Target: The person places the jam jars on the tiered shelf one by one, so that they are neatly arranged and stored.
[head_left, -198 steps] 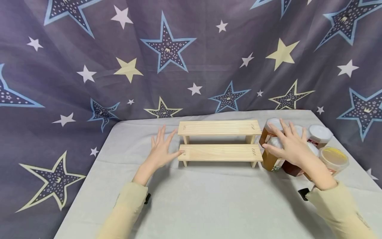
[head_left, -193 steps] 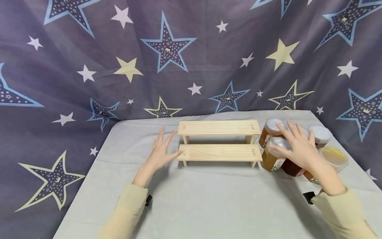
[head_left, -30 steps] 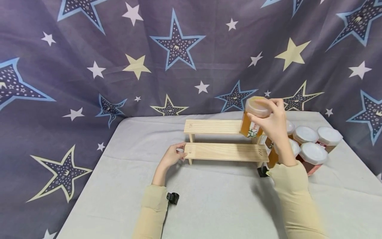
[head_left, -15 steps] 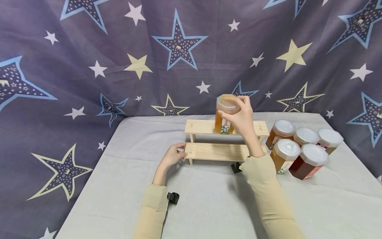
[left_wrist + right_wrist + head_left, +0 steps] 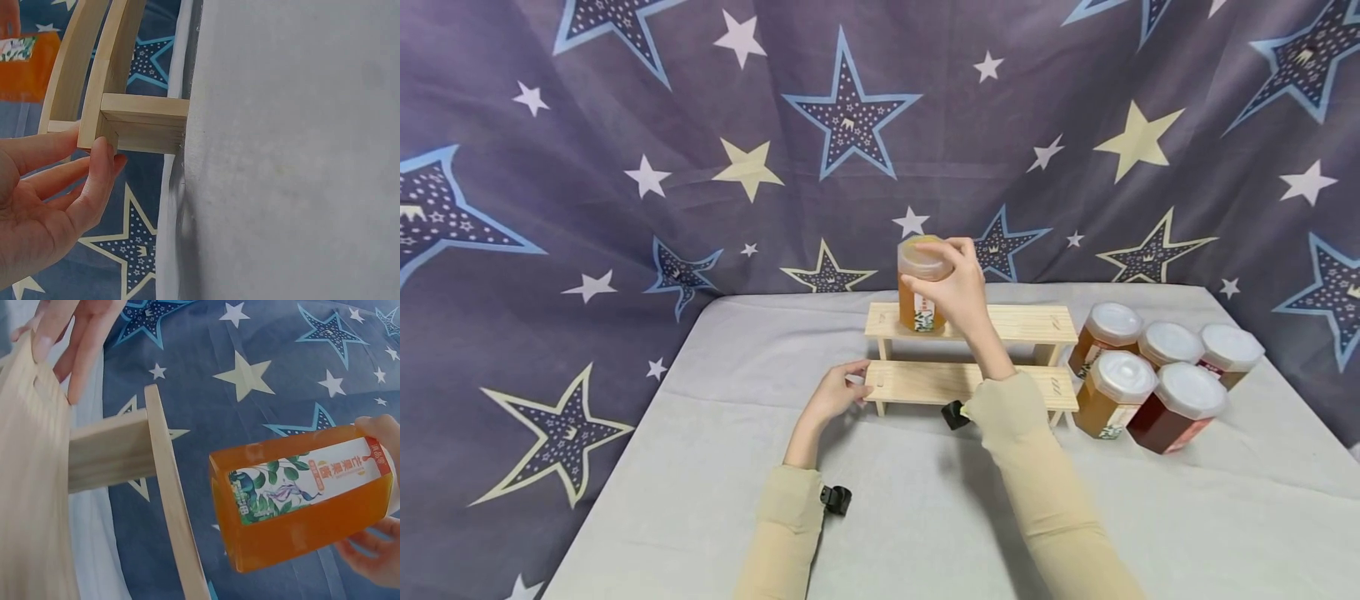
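The right hand (image 5: 961, 287) pinches the lid of an orange jar (image 5: 913, 304) near the left end of the upper board (image 5: 1018, 323) of a two-tier wooden shelf. A gap shows between the jar's bottom (image 5: 234, 519) and the board's edge (image 5: 178, 500) in the right wrist view; there the jar lies across the picture, with its leafy label facing the camera. Around the left end of the lower board (image 5: 925, 382) curl the left hand's (image 5: 831, 395) thumb and fingers, and the left wrist view has this hand (image 5: 53, 206) at the board's end (image 5: 94, 125).
Several white-lidded jars, among them an amber one (image 5: 1108, 400) and a dark red one (image 5: 1176, 412), stand grouped right of the shelf. Grey cloth (image 5: 910, 508) covers the table. Behind it hangs a star-patterned curtain (image 5: 917, 158).
Over the last second the right hand has carried the orange jar leftward along the upper board. Earlier it hovered over the jars with spread fingers; the left hand's fingers, then spread, now grip the shelf.
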`<action>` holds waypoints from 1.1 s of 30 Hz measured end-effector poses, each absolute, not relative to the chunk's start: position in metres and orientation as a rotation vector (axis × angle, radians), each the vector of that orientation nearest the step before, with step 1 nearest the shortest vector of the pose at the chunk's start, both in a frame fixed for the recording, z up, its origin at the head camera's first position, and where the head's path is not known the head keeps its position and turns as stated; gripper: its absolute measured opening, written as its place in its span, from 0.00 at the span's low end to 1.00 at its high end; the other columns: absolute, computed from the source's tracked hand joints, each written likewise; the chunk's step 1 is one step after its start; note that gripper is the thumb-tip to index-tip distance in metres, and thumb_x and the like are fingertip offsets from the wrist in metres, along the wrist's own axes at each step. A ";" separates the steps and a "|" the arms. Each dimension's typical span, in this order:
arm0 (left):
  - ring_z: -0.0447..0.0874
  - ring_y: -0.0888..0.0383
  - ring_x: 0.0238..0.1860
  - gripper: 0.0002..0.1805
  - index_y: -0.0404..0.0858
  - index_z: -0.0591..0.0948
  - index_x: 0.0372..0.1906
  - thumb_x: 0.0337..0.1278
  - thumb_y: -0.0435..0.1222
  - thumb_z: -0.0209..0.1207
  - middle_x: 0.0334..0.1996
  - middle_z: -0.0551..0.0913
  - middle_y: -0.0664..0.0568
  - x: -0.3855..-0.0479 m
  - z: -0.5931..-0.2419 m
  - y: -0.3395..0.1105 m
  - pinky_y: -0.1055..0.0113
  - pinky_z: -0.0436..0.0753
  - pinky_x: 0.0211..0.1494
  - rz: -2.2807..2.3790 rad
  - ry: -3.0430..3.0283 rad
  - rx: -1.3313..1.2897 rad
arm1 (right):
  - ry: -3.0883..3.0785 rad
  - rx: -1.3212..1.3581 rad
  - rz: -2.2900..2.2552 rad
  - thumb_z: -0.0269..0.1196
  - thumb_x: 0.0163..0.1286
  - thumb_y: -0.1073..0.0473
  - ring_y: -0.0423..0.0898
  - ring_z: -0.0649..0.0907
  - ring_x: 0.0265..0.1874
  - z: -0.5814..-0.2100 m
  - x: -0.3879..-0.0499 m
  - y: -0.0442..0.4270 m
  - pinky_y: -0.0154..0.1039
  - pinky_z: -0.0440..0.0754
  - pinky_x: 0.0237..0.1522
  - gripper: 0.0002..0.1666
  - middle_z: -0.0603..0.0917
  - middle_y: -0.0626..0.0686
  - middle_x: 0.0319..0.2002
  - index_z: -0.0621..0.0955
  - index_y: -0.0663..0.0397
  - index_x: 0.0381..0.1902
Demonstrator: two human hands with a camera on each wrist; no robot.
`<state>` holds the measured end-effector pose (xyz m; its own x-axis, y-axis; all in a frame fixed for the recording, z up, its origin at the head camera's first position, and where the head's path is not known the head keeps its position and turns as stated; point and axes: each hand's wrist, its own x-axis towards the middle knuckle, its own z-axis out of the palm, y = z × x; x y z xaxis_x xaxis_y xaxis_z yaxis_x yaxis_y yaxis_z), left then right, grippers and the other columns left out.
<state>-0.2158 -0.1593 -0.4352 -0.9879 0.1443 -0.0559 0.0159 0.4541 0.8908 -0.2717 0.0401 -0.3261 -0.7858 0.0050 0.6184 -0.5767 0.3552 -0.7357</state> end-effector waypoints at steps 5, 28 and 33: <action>0.79 0.42 0.25 0.27 0.26 0.67 0.57 0.46 0.23 0.56 0.43 0.75 0.36 -0.216 -0.434 -0.158 0.54 0.80 0.31 1.579 2.563 0.145 | -2.130 0.495 1.424 0.72 0.41 0.54 0.49 0.71 0.45 -0.330 -0.276 0.033 0.41 0.75 0.44 0.26 0.69 0.54 0.44 0.81 0.51 0.43; 0.78 0.40 0.27 0.27 0.24 0.66 0.57 0.47 0.22 0.55 0.43 0.75 0.34 -0.214 -0.434 -0.160 0.53 0.80 0.32 1.595 2.543 0.168 | -2.213 0.537 1.420 0.69 0.49 0.54 0.51 0.68 0.54 -0.343 -0.274 0.030 0.47 0.68 0.55 0.32 0.68 0.57 0.55 0.74 0.52 0.54; 0.78 0.41 0.26 0.27 0.24 0.67 0.57 0.47 0.22 0.55 0.42 0.76 0.35 -0.213 -0.433 -0.160 0.53 0.80 0.32 1.581 2.568 0.167 | -2.202 0.535 1.431 0.66 0.53 0.54 0.50 0.70 0.54 -0.343 -0.265 0.039 0.45 0.68 0.55 0.35 0.69 0.57 0.56 0.68 0.53 0.59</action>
